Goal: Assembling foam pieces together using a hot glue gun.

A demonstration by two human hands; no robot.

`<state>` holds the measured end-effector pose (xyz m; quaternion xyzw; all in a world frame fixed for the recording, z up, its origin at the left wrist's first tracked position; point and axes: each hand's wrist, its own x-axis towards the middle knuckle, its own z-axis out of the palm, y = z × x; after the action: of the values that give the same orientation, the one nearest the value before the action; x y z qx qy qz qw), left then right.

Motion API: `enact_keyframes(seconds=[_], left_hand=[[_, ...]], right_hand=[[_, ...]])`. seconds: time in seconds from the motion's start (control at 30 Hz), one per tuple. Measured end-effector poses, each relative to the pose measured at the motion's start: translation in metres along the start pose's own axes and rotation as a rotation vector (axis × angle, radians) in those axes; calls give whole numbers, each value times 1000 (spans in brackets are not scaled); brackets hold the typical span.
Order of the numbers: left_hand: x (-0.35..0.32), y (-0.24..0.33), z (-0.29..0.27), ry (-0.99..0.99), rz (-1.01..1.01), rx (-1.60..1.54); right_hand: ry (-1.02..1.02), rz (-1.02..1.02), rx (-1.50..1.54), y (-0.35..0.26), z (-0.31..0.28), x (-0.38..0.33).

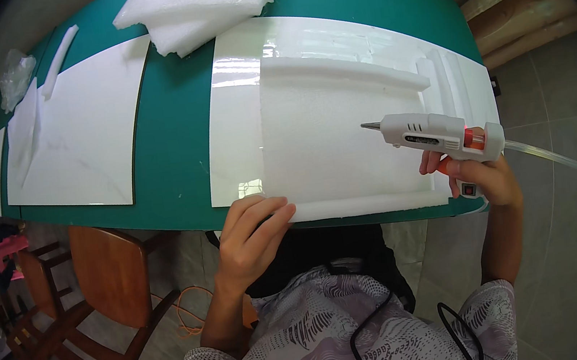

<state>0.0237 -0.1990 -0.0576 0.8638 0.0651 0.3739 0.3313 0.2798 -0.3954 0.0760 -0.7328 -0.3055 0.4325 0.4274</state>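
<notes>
My right hand is wrapped round the handle of a white hot glue gun. Its metal nozzle points left over a white foam sheet, and a clear glue stick sticks out of its back. At the table's near edge, my left hand has its fingers curled round the left end of a white foam strip. This strip runs along the near side of the foam sheet. A second foam strip lies along the far side. Beneath them is a glossy white board.
More foam strips lie at the board's right end. A stack of thick foam stands at the back of the green table. Another white board lies to the left, near a crumpled plastic bag. Wooden chairs stand below left.
</notes>
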Motion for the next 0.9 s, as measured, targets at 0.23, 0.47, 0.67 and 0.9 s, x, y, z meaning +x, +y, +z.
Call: enact_keyframes(seconds=[0.23, 0.47, 0.67, 0.9], left_hand=[[1, -8, -5, -15, 29, 59], [28, -38, -22, -93, 54, 60], [41, -46, -26, -158, -20, 13], [41, -46, -28, -161, -52, -2]], right_hand=[[112, -74, 83, 14, -13, -4], [98, -101, 97, 23, -22, 1], [71, -83, 82, 17, -15, 9], [14, 10, 55, 9, -2, 15]])
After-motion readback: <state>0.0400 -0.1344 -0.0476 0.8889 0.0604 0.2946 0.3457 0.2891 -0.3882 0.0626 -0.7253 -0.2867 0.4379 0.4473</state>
